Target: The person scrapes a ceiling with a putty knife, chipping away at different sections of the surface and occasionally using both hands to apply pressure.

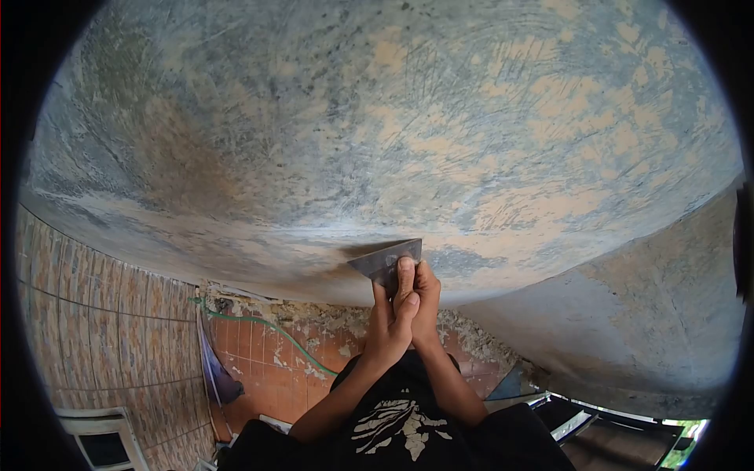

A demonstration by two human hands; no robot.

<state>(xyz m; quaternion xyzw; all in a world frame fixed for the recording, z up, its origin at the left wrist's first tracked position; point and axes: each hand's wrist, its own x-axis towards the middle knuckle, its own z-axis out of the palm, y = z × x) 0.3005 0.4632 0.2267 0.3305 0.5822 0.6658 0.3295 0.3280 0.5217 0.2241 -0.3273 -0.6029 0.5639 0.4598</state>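
Observation:
A scraper with a wide, dark triangular metal blade has its edge against the patchy wall, low on the surface. My left hand and my right hand are pressed together around its handle, both closed. One finger or thumb lies flat along the blade. The handle is hidden inside my hands. Around the blade the wall shows grey-blue areas mixed with beige patches and many scratch marks.
Flakes and crumbs of debris lie along the wall's foot on the orange tiled floor. A green hose curves across the tiles. A stone-patterned wall stands at left, another rough wall at right.

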